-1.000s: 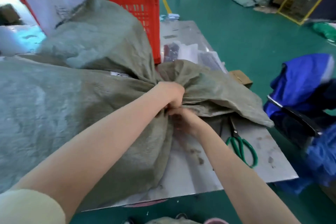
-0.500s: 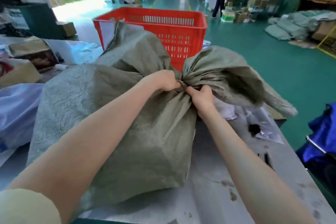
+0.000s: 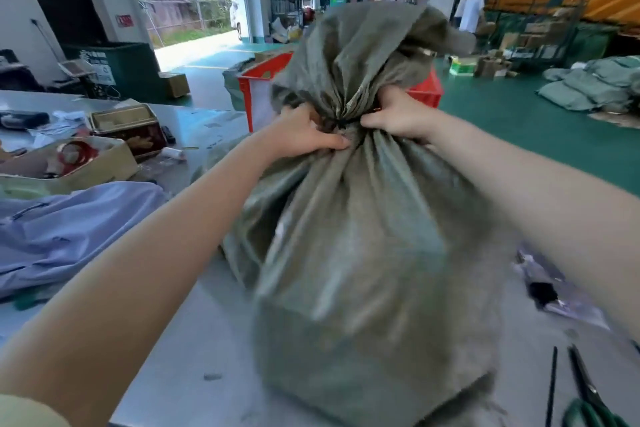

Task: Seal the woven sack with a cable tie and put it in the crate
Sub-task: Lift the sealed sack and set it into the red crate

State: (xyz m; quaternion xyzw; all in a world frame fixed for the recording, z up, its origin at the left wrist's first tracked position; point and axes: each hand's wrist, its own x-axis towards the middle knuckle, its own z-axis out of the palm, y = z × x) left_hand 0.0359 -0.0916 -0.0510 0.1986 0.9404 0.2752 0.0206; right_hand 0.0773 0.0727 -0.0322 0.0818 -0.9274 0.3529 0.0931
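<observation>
Sack (image 3: pixel 363 236) now upright on grey table (image 3: pixel 194 340); both hands' fingers (image 3: pixel 332 142) grip tied neck; red crate (image 3: pixel 263 80) behind, green floor.

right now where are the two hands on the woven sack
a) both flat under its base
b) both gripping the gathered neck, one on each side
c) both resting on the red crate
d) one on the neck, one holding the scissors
b: the left hand and right hand pinch the bunched neck of the woven sack from either side, with the red crate behind it.
</observation>
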